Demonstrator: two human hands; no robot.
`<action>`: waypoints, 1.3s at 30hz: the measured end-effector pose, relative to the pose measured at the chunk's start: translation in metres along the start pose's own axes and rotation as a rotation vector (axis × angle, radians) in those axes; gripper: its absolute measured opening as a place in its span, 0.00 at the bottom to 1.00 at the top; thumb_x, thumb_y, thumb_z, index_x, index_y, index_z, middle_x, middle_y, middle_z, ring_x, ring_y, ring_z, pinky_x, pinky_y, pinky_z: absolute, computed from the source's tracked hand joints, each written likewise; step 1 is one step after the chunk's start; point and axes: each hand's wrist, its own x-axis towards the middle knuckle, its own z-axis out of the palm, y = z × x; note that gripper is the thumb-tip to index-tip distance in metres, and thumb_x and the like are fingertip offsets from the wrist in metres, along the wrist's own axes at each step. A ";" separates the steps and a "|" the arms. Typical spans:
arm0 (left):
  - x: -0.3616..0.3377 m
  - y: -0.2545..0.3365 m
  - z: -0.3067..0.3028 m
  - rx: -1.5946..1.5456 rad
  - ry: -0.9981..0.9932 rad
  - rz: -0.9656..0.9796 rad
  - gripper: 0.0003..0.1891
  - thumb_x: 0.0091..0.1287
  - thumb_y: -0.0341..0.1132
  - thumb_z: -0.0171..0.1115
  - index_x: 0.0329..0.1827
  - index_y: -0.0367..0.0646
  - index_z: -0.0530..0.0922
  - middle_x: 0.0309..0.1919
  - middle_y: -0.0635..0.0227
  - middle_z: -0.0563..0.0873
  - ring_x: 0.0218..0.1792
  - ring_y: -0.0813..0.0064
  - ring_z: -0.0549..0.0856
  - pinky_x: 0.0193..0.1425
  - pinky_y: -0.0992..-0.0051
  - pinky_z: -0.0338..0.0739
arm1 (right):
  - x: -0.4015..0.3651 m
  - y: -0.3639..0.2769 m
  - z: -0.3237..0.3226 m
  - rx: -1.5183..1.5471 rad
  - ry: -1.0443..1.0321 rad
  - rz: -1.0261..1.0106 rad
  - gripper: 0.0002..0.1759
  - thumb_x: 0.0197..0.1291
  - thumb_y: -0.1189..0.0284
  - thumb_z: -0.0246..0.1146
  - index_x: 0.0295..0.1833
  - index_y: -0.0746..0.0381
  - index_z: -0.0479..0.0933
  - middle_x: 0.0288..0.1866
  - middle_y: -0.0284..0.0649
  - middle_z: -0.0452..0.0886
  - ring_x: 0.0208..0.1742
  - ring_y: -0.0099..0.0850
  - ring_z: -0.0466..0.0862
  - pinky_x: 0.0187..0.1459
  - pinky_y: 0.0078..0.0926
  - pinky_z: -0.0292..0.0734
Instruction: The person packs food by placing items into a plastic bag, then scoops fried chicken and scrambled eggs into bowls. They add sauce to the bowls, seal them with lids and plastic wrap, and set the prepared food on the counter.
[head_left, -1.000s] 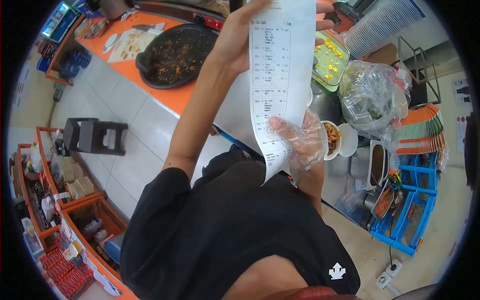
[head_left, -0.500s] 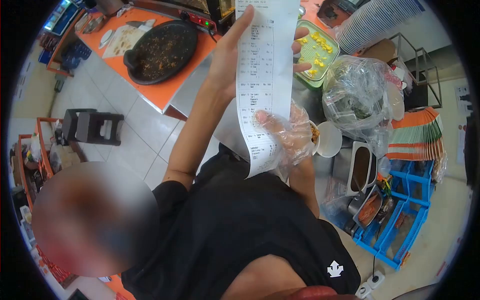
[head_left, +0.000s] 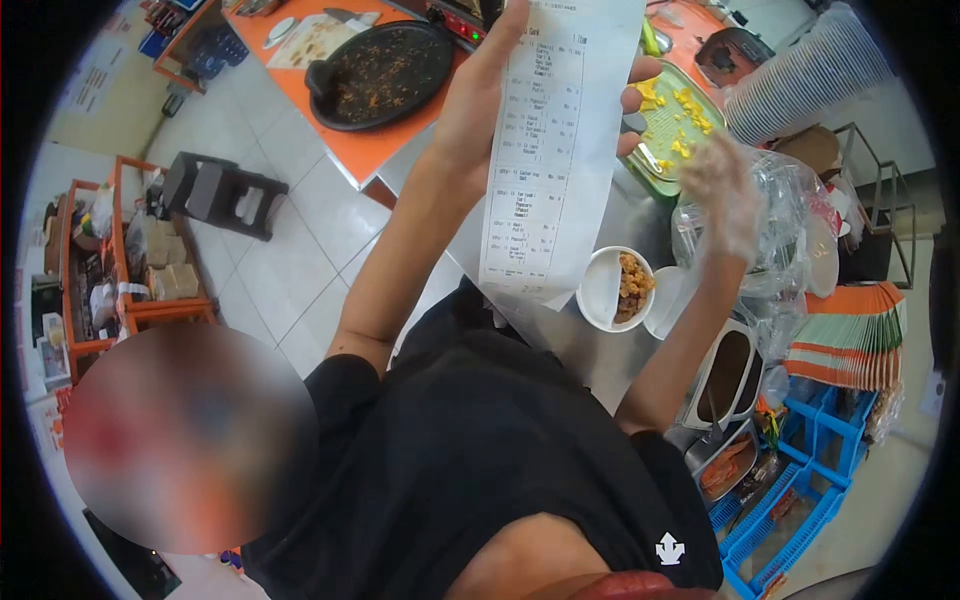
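Note:
My left hand (head_left: 480, 115) holds a long printed paper slip (head_left: 555, 150) upright, with the thumb at its left edge and fingertips showing past its right edge. My right hand (head_left: 722, 190), in a clear plastic glove, is off the slip, over the plastic bags beside the green-rimmed tray (head_left: 655, 175); motion smears its fingers. Yellow pieces (head_left: 690, 105) lie in that tray. Below and right of the slip stands a white bowl (head_left: 590, 312) with browned food (head_left: 634, 285) on one side and a white part on the other.
A dark round plate (head_left: 385, 75) with crumbs lies on the orange counter (head_left: 340, 150). Stacked cups (head_left: 810, 75), clear bags (head_left: 790, 215), metal containers (head_left: 722, 375) and blue racks (head_left: 810, 500) are at right. A dark stool (head_left: 225, 195) stands on the floor at left.
My right hand has let go of the slip's lower part and moved right and up toward the tray. The bowl, partly hidden before, now shows. The view has shifted.

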 end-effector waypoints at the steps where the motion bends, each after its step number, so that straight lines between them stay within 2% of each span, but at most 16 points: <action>1: 0.000 0.003 -0.004 0.046 -0.031 0.033 0.35 0.70 0.58 0.38 0.70 0.38 0.55 0.57 0.43 0.71 0.44 0.59 0.81 0.47 0.53 0.80 | 0.022 0.006 -0.001 -0.216 0.111 -0.176 0.23 0.60 0.72 0.58 0.62 0.64 0.68 0.44 0.43 0.79 0.38 0.30 0.81 0.42 0.27 0.78; 3: -0.005 0.008 -0.002 -0.004 0.021 0.040 0.35 0.71 0.57 0.38 0.70 0.38 0.54 0.57 0.43 0.71 0.45 0.59 0.81 0.46 0.54 0.81 | 0.110 0.089 -0.042 -0.589 0.015 -0.402 0.28 0.52 0.74 0.59 0.62 0.64 0.68 0.48 0.45 0.79 0.41 0.35 0.82 0.45 0.30 0.78; 7: 0.013 0.023 -0.042 -0.148 -0.144 0.059 0.32 0.69 0.55 0.44 0.67 0.39 0.59 0.55 0.45 0.74 0.46 0.55 0.80 0.50 0.57 0.79 | 0.166 0.174 -0.011 -1.391 -0.511 -0.061 0.36 0.45 0.63 0.66 0.63 0.58 0.68 0.61 0.53 0.72 0.57 0.50 0.74 0.56 0.39 0.70; 8: 0.021 0.029 -0.055 -0.159 -0.169 0.031 0.32 0.69 0.55 0.44 0.67 0.39 0.59 0.55 0.45 0.74 0.46 0.55 0.80 0.50 0.57 0.79 | 0.171 0.210 -0.019 -1.492 -0.560 -0.354 0.36 0.44 0.68 0.61 0.65 0.51 0.66 0.60 0.51 0.72 0.60 0.46 0.72 0.59 0.37 0.69; 9: 0.027 0.036 -0.068 -0.043 -0.047 0.044 0.34 0.70 0.56 0.41 0.66 0.36 0.60 0.56 0.46 0.75 0.44 0.60 0.81 0.48 0.62 0.80 | 0.165 0.188 -0.001 -1.436 -0.534 0.009 0.38 0.41 0.62 0.68 0.63 0.55 0.67 0.59 0.61 0.67 0.59 0.53 0.71 0.59 0.41 0.68; 11: 0.046 0.047 -0.104 0.210 0.157 0.039 0.35 0.70 0.57 0.38 0.64 0.31 0.62 0.54 0.50 0.78 0.42 0.69 0.83 0.45 0.69 0.82 | 0.172 0.225 -0.007 -1.502 -0.484 -0.208 0.38 0.41 0.65 0.68 0.63 0.53 0.67 0.57 0.62 0.67 0.61 0.55 0.69 0.60 0.42 0.67; 14: 0.086 0.045 -0.184 0.512 0.344 -0.125 0.29 0.70 0.52 0.46 0.61 0.33 0.68 0.45 0.56 0.83 0.40 0.76 0.82 0.39 0.75 0.81 | 0.163 0.208 0.001 -1.520 -0.352 0.090 0.38 0.43 0.68 0.67 0.64 0.52 0.66 0.58 0.62 0.66 0.62 0.56 0.66 0.62 0.43 0.65; 20: 0.153 -0.028 -0.269 1.063 0.230 -0.349 0.25 0.58 0.44 0.67 0.56 0.40 0.75 0.40 0.67 0.83 0.36 0.81 0.81 0.36 0.79 0.77 | 0.186 0.195 -0.034 -1.363 0.062 -0.048 0.37 0.46 0.76 0.62 0.66 0.59 0.62 0.62 0.61 0.65 0.65 0.54 0.65 0.63 0.44 0.65; 23: 0.167 -0.059 -0.280 1.184 0.168 -0.349 0.25 0.56 0.42 0.69 0.55 0.42 0.76 0.35 0.70 0.83 0.32 0.83 0.80 0.36 0.79 0.75 | 0.214 0.175 -0.033 -1.094 0.117 -0.219 0.31 0.50 0.74 0.58 0.63 0.58 0.63 0.47 0.48 0.78 0.49 0.46 0.78 0.50 0.38 0.74; 26: 0.173 -0.075 -0.292 1.043 0.173 -0.432 0.22 0.55 0.40 0.70 0.52 0.42 0.78 0.30 0.73 0.83 0.29 0.83 0.79 0.37 0.80 0.74 | 0.232 0.188 -0.017 -1.424 -0.049 -0.362 0.27 0.50 0.74 0.59 0.59 0.58 0.67 0.41 0.45 0.80 0.43 0.47 0.80 0.48 0.38 0.75; 28: 0.175 -0.077 -0.298 1.093 0.145 -0.400 0.22 0.54 0.39 0.70 0.51 0.42 0.79 0.30 0.69 0.84 0.30 0.82 0.81 0.37 0.78 0.75 | 0.236 0.220 -0.019 -1.339 -0.076 -0.207 0.23 0.54 0.76 0.56 0.59 0.56 0.70 0.47 0.45 0.78 0.45 0.47 0.79 0.48 0.39 0.75; 30: 0.174 -0.076 -0.300 1.145 0.122 -0.372 0.23 0.52 0.39 0.70 0.51 0.41 0.80 0.30 0.66 0.85 0.32 0.81 0.83 0.38 0.77 0.75 | 0.226 0.232 -0.005 -1.701 -0.071 -0.493 0.25 0.57 0.80 0.51 0.61 0.52 0.70 0.52 0.49 0.74 0.47 0.46 0.78 0.48 0.39 0.75; 31: 0.175 -0.074 -0.298 1.136 0.128 -0.392 0.22 0.53 0.38 0.70 0.50 0.42 0.80 0.29 0.66 0.86 0.31 0.81 0.83 0.38 0.77 0.75 | 0.217 0.228 0.002 -1.404 -0.053 -0.074 0.31 0.56 0.83 0.47 0.66 0.48 0.65 0.59 0.48 0.70 0.51 0.43 0.78 0.51 0.37 0.76; 36: 0.175 -0.080 -0.302 1.073 0.125 -0.378 0.20 0.53 0.38 0.70 0.49 0.42 0.81 0.29 0.68 0.86 0.31 0.81 0.82 0.39 0.78 0.74 | 0.202 0.232 0.007 -1.540 -0.002 -0.036 0.30 0.58 0.80 0.52 0.66 0.46 0.65 0.60 0.45 0.70 0.53 0.40 0.77 0.54 0.35 0.75; 38: 0.172 -0.077 -0.298 1.053 0.133 -0.403 0.20 0.53 0.38 0.70 0.49 0.42 0.81 0.29 0.68 0.86 0.31 0.81 0.82 0.39 0.78 0.74 | 0.203 0.235 0.000 -1.347 -0.056 -0.378 0.31 0.56 0.79 0.57 0.66 0.47 0.65 0.62 0.47 0.68 0.50 0.39 0.79 0.50 0.35 0.77; 39: 0.171 -0.078 -0.300 1.050 0.128 -0.404 0.20 0.53 0.38 0.70 0.49 0.42 0.81 0.29 0.68 0.86 0.31 0.81 0.82 0.39 0.78 0.74 | 0.203 0.221 0.007 -1.214 0.001 -0.068 0.27 0.52 0.77 0.61 0.61 0.51 0.71 0.58 0.45 0.75 0.45 0.37 0.81 0.46 0.34 0.77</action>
